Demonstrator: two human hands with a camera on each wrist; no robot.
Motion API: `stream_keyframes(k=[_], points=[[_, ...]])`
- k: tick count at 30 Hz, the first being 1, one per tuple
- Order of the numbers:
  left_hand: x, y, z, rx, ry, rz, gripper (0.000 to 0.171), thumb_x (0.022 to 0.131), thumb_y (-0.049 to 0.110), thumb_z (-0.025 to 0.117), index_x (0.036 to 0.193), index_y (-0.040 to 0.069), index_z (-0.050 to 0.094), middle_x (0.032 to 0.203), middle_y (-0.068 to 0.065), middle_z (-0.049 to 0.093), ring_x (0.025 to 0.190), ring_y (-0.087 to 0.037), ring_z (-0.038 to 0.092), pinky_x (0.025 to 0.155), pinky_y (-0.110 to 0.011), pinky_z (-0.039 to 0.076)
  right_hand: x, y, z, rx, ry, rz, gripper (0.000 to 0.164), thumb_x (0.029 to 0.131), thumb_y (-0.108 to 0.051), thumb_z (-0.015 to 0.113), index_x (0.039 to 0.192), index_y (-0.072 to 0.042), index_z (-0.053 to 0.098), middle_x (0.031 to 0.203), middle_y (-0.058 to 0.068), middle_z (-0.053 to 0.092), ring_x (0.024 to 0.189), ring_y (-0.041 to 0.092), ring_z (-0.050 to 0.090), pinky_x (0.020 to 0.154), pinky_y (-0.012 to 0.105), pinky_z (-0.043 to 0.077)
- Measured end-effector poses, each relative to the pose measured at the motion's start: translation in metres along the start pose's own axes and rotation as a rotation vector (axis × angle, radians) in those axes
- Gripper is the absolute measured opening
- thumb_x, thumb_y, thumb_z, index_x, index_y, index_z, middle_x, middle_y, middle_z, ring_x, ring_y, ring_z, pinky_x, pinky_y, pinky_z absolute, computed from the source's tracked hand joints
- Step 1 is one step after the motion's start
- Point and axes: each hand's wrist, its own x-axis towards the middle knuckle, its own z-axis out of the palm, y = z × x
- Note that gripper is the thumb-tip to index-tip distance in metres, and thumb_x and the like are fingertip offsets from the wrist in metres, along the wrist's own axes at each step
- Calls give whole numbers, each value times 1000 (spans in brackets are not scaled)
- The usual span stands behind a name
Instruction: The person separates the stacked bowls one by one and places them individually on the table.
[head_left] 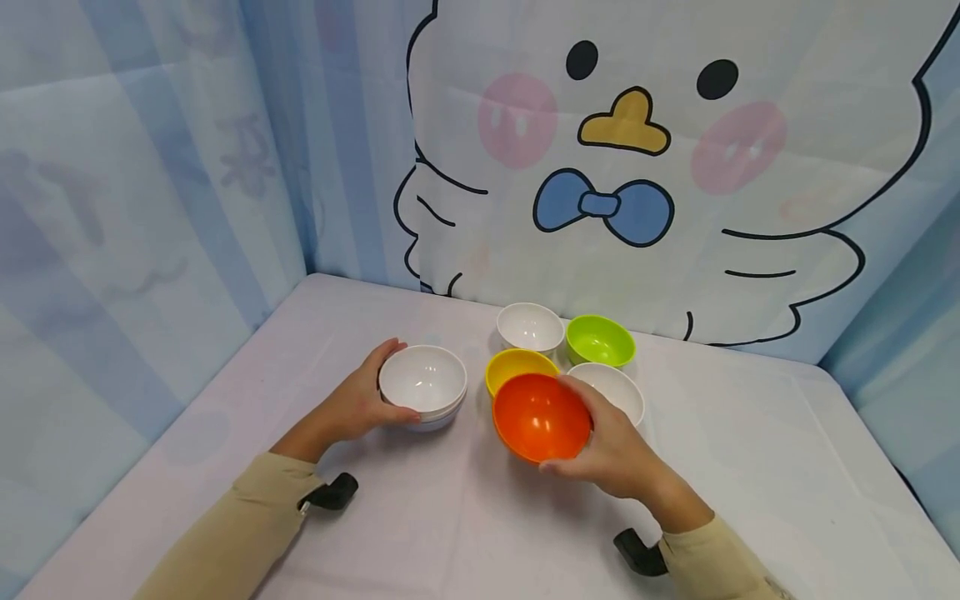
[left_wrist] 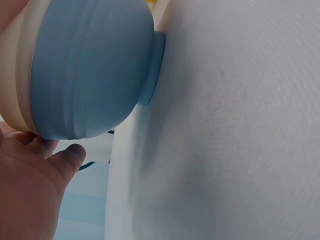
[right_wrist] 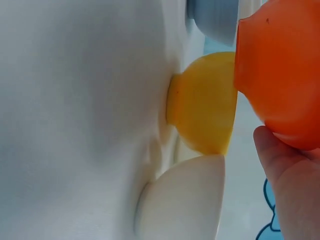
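My left hand (head_left: 360, 402) grips a small stack at its sides, thumb in front and fingers behind. On top is a white bowl (head_left: 423, 379), nested in a light blue bowl (left_wrist: 95, 70). Whether the blue foot touches the table is hard to tell. My right hand (head_left: 618, 450) holds an orange bowl (head_left: 540, 417) by its right side, off the table and slightly tilted. Just behind the orange bowl stands a yellow bowl (head_left: 517, 364), partly hidden by it. A white bowl (head_left: 615, 390) stands behind my right hand, which covers part of it.
Farther back on the white-covered table (head_left: 750, 467) stand another white bowl (head_left: 529, 327) and a green bowl (head_left: 600, 340), side by side near the back curtain (head_left: 465, 250). Blue patterned curtains close off both sides. A black strap end shows at each sleeve.
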Motion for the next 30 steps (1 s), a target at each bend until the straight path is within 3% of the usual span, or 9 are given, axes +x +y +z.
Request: stream_keyframes(k=[10,20,30], points=[[-1,0,0,-1,-1,6,120,72,28,90,157,-3,10,161,-20,25,141,-38,34,115,-55,26,-12,7,8,18,-37,16,95,68,-34,91,144,-6,44,135,6,55,116,29,55,87,41,54],[-1,1,0,21,6,17,121,72,29,91,157,-3,11,160,-20,27,140,-38,35,115,-55,27,-18,11,15,31,-68,17,96,68,-39,91,146,-9,43,137,5,54,119,28,54,91,46,52],[-1,1,-1,26,2,9,121,72,29,91,157,-2,10,160,-19,26,140,-38,35,114,-55,27,-19,10,19,-2,-53,2,94,65,-40,93,143,-11,47,133,0,56,116,24,54,90,46,52]])
